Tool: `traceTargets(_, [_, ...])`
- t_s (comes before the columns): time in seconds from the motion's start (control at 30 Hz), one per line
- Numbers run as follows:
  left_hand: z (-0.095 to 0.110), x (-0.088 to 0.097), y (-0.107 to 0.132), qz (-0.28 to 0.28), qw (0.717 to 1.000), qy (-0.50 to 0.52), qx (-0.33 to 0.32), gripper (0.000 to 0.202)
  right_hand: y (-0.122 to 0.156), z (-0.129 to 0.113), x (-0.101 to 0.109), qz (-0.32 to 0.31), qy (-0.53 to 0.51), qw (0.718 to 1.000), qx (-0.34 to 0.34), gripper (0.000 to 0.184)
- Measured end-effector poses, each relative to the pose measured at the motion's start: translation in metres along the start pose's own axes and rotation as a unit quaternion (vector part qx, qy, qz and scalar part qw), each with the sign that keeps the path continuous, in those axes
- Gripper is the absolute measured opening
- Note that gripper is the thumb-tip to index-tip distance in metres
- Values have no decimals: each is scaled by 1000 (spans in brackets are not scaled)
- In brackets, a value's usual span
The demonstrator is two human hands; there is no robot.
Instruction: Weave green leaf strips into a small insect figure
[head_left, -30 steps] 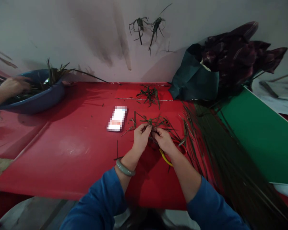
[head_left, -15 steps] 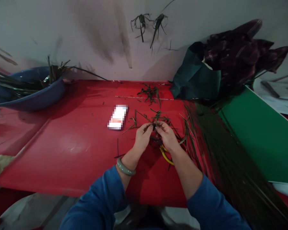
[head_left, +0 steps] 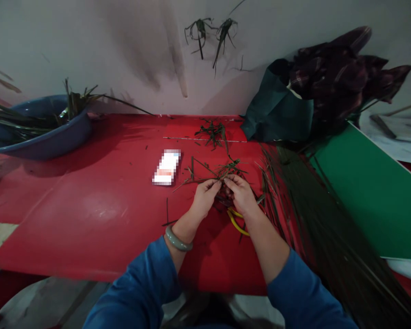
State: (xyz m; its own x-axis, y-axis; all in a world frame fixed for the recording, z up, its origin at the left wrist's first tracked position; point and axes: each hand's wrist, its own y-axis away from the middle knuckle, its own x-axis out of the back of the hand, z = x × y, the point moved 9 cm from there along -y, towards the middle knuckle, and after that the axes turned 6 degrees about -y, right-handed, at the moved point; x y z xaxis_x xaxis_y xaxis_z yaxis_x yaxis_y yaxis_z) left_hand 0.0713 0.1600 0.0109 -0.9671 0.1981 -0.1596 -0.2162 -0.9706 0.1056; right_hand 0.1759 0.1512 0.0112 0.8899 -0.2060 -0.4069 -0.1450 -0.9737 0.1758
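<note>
The hands are close together over the red surface (head_left: pixel 123 237) — we see the left hand (head_left: pixel 204 198) and the right hand (head_left: pixel 242 195) each pinching, thumb against fingers, at the near end of a knotted leaf piece (head_left: pixel 231 166). Half a second ago its far end stood almost straight ahead; now it leans off to the right, so we judge the strips are being worked at a fresh angle. Both pinches look tight, though we cannot tell which strand each one grips. The piece lies just beyond the fingertips, with loose leaf strips (head_left: pixel 273 196) to its right and a yellow handle (head_left: pixel 235 224) by the right wrist.
</note>
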Motion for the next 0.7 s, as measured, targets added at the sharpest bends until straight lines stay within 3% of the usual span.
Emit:
traceTargets(0.33, [-12, -12, 4, -72, 983, 122, 119, 24, 1, 2, -7, -45, 4, 998, -37, 21])
traceTargets(0.7, [-10, -9, 1, -55, 991, 66, 100, 24, -1, 4, -3, -23, 57, 998, -29, 20])
